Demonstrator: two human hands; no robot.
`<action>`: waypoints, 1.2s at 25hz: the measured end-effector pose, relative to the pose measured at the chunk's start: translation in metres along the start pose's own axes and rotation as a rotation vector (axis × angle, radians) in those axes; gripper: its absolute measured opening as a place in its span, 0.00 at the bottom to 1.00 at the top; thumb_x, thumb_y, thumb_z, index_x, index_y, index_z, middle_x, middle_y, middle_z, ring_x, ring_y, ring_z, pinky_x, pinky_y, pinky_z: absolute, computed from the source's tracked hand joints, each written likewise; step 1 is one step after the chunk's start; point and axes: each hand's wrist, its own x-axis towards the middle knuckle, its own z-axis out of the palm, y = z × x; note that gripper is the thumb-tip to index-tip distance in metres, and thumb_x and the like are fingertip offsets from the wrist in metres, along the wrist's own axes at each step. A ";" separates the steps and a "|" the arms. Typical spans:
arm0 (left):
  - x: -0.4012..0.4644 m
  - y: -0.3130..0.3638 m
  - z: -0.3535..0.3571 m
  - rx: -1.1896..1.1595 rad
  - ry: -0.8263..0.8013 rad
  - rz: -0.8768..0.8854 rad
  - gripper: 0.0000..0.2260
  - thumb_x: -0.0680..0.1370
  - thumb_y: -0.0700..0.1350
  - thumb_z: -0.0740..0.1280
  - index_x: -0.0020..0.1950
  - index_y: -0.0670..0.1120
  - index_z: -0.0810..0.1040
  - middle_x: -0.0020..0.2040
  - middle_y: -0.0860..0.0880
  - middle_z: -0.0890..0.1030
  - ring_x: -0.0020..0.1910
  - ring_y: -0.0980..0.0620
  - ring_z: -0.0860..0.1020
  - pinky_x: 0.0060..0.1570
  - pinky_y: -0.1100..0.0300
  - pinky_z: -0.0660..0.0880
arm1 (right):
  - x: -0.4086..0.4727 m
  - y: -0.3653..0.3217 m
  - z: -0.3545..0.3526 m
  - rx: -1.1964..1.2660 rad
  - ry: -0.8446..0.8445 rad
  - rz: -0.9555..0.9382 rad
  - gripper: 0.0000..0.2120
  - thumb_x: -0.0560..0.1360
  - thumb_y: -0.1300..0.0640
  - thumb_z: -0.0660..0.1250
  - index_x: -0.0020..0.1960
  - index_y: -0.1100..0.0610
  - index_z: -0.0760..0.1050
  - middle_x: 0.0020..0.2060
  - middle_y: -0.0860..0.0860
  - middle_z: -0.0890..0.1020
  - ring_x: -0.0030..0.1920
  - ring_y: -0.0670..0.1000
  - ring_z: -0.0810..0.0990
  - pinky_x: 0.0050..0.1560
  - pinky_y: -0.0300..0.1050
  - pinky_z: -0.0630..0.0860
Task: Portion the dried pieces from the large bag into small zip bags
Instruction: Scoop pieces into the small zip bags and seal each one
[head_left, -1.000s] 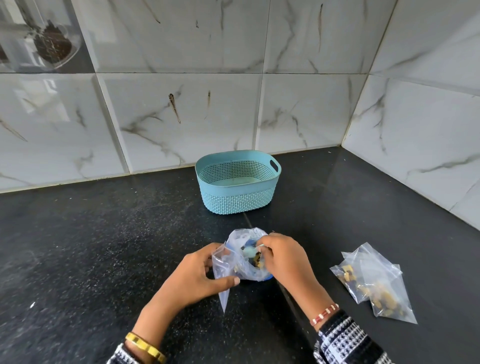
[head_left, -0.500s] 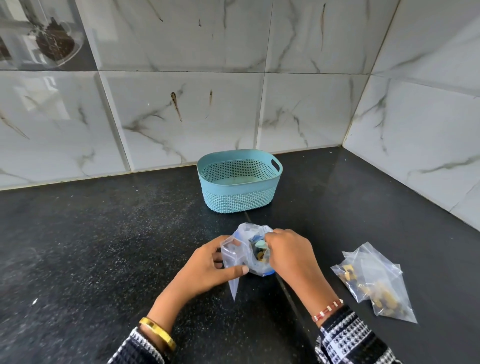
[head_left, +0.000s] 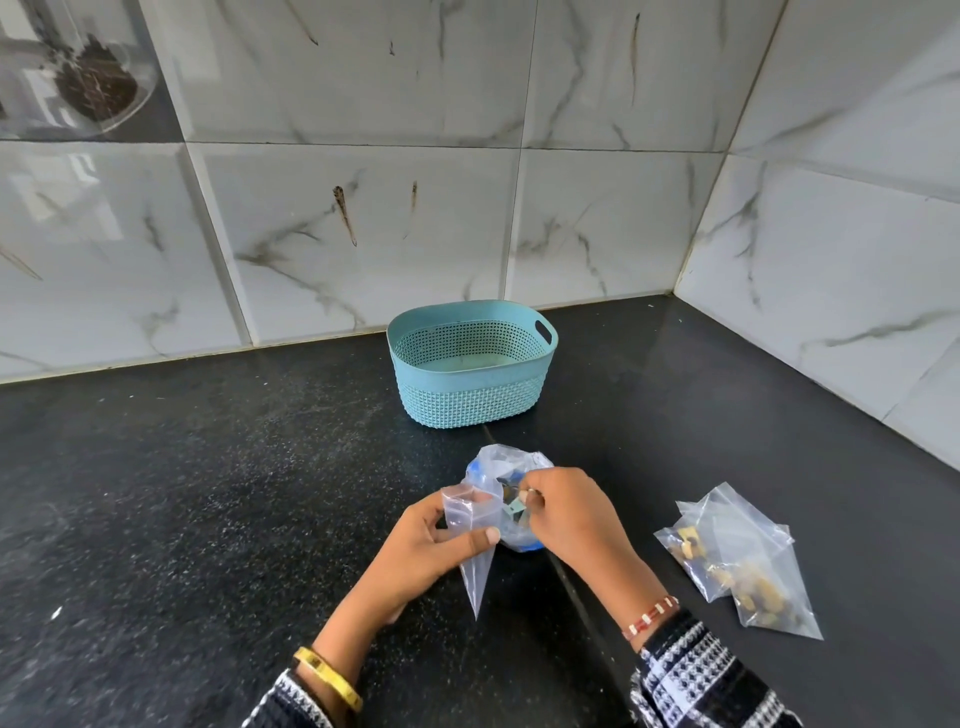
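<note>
Black counter (head_left: 208, 493) in tiled corner. Teal basket (head_left: 470, 382) stood toward back edge. Large bag (head_left: 511, 473) sat mid-counter, mouth open. Left hand (head_left: 434, 543) pinched empty small zip bag (head_left: 470, 551) between thumb and fingers, just beside it. Right hand (head_left: 569, 512), fingertips curled, pinched dried pieces at large bag's mouth. Two filled zip bags (head_left: 743, 561) lay toward right edge. Step judged: third portion. Next called for: carrying pinch into small bag's opening.
</note>
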 end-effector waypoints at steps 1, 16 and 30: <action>0.001 0.000 0.000 -0.022 0.002 -0.002 0.22 0.65 0.43 0.73 0.58 0.46 0.76 0.54 0.46 0.83 0.50 0.50 0.83 0.48 0.60 0.79 | 0.000 -0.001 0.000 0.012 0.003 0.000 0.12 0.78 0.58 0.57 0.57 0.55 0.76 0.48 0.52 0.81 0.43 0.49 0.78 0.41 0.41 0.73; 0.008 -0.003 -0.002 -0.260 -0.009 0.008 0.22 0.65 0.38 0.70 0.58 0.43 0.74 0.50 0.48 0.85 0.49 0.51 0.83 0.47 0.60 0.80 | 0.024 0.008 0.012 0.539 -0.113 0.428 0.08 0.74 0.65 0.60 0.40 0.64 0.76 0.27 0.52 0.72 0.26 0.45 0.69 0.26 0.35 0.65; 0.011 0.008 0.000 -0.051 0.011 0.047 0.16 0.70 0.30 0.68 0.53 0.47 0.75 0.42 0.62 0.84 0.43 0.62 0.82 0.41 0.70 0.77 | 0.022 0.038 -0.002 1.048 -0.154 0.711 0.06 0.76 0.63 0.59 0.45 0.62 0.74 0.25 0.52 0.69 0.22 0.45 0.62 0.17 0.34 0.57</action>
